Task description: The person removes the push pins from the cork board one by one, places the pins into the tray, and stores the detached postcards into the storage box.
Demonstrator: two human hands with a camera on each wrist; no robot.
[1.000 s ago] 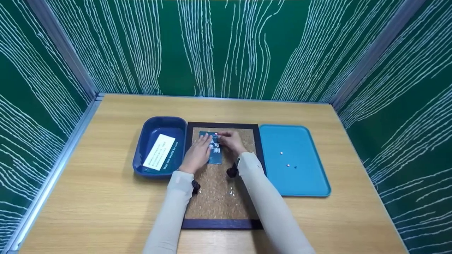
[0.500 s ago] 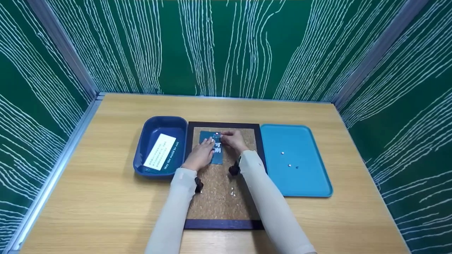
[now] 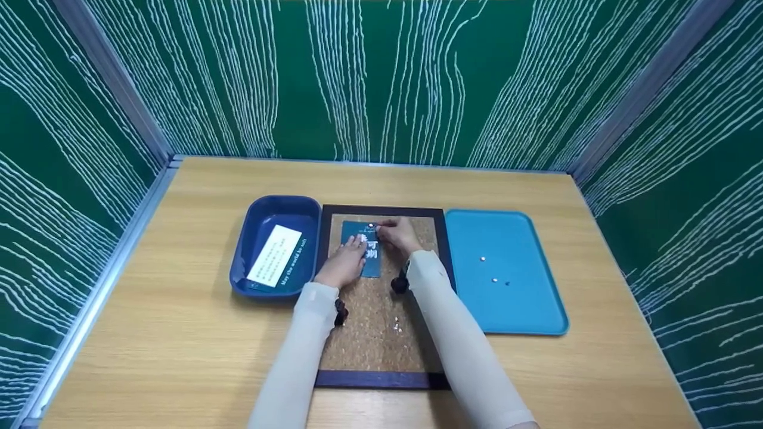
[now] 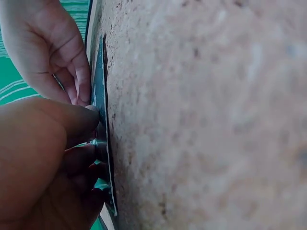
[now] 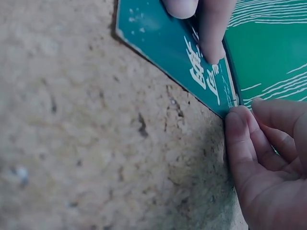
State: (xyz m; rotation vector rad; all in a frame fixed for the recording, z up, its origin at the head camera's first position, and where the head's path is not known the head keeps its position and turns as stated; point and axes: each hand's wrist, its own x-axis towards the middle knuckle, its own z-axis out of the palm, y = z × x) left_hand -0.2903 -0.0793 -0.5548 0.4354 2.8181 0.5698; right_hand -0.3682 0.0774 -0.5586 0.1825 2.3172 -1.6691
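Note:
A teal card [image 3: 372, 269] with white characters lies on a cork board [image 3: 363, 345], near its top edge. My left hand [image 3: 344, 263] rests on the card, its fingers spread over the left part. A small pale-headed pin [image 3: 371, 225] shows at the card's top right. Just beside that pin, my right hand [image 3: 398, 234] has its thumb and fingers drawn together at the card's edge. In the right wrist view the thumb [image 5: 238, 125] sits right by the card's corner; I cannot tell whether the fingertips pinch anything.
A dark blue bin [image 3: 238, 256] on the left holds another card [image 3: 275, 256] with a white panel. On the right, a light blue tray [image 3: 524, 310] carries a few small pins [image 3: 495, 280]. Small shiny bits [image 3: 397, 325] show lower on the board. Green patterned walls surround the table [image 3: 149, 310].
My left hand has slid slightly down the card, uncovering more of its top. My right fingertips have shifted a little right, away from the pin, which stays put on the card.

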